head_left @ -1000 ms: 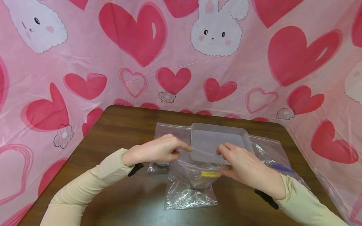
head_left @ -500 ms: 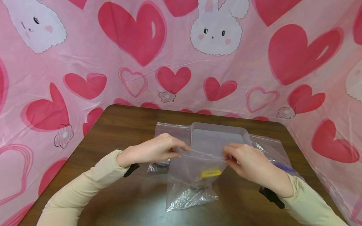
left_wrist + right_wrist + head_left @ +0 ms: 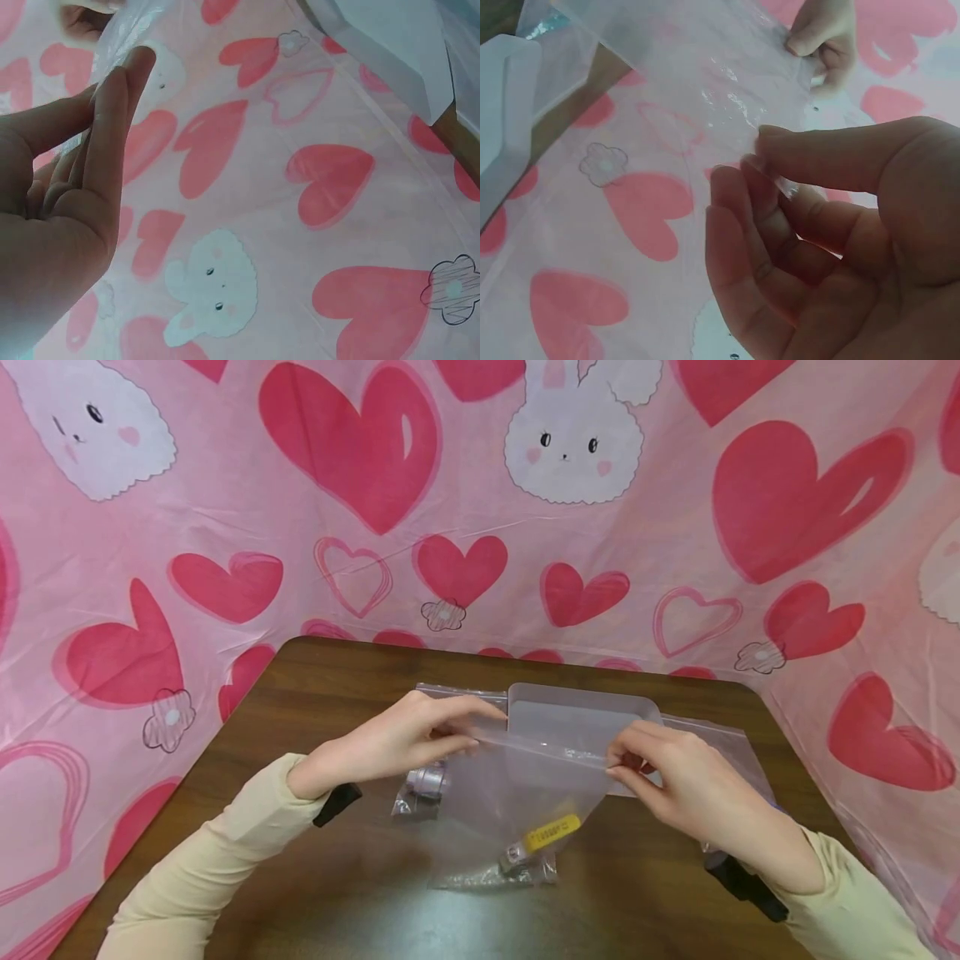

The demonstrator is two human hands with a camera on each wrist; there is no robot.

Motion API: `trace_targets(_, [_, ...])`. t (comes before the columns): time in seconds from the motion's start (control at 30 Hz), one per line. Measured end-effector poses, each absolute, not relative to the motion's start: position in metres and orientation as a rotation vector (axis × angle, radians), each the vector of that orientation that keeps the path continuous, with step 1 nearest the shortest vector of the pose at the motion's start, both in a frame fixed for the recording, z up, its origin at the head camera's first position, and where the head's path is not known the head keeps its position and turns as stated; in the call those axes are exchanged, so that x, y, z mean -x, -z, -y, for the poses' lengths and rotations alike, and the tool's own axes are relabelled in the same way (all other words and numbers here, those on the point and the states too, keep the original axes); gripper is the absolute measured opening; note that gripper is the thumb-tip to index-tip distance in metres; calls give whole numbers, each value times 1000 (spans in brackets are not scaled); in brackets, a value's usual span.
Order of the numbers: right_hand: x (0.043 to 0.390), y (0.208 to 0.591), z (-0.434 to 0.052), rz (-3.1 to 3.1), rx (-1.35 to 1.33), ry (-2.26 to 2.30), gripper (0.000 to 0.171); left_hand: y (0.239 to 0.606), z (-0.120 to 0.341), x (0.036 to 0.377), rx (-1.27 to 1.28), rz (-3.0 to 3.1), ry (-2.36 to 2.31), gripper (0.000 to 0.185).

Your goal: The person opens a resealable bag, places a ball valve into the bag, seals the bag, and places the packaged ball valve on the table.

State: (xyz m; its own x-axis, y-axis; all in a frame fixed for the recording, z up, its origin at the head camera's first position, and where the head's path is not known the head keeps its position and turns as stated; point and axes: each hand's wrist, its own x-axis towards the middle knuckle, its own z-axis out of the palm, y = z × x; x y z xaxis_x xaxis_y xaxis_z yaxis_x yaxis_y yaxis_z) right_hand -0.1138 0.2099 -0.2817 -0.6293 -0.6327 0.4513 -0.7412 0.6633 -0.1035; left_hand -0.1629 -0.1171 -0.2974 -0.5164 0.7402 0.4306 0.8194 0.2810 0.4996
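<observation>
Between both hands a clear zip bag (image 3: pixel 487 802) hangs upright by its top edge, above the table. A yellow thing with dark print (image 3: pixel 552 832) and a greyish end lies slanted inside, near the bottom; its kind is unclear. My left hand (image 3: pixel 397 735) pinches the left top corner; in the left wrist view its thumb meets the fingers at the plastic (image 3: pixel 112 45). My right hand (image 3: pixel 686 777) pinches the right top corner, and the right wrist view shows the thumb pressing the film (image 3: pixel 727 90) against the curled fingers.
Behind the held bag stands a shallow translucent tray (image 3: pixel 581 706). To its left lies another zip bag with a silvery cylindrical thing (image 3: pixel 427 781). A further clear bag (image 3: pixel 720 743) lies at the right, partly under my right arm. Dark wooden table (image 3: pixel 315 710); pink heart-printed cloth behind.
The bag has been raised and stretched between the hands. My right hand moved right, and the left a little up and left. The yellow thing has tilted and slid down inside the bag.
</observation>
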Motion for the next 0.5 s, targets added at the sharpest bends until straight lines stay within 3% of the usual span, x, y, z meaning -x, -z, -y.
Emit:
trace_targets(0.2, [113, 275, -214, 2482, -1076, -468, 35, 293, 120, 161, 1311, 2405, 1189, 18])
trace_targets(0.5, [117, 274, -219, 2480, -1041, -546, 33, 294, 124, 162, 1119, 2397, 1323, 11])
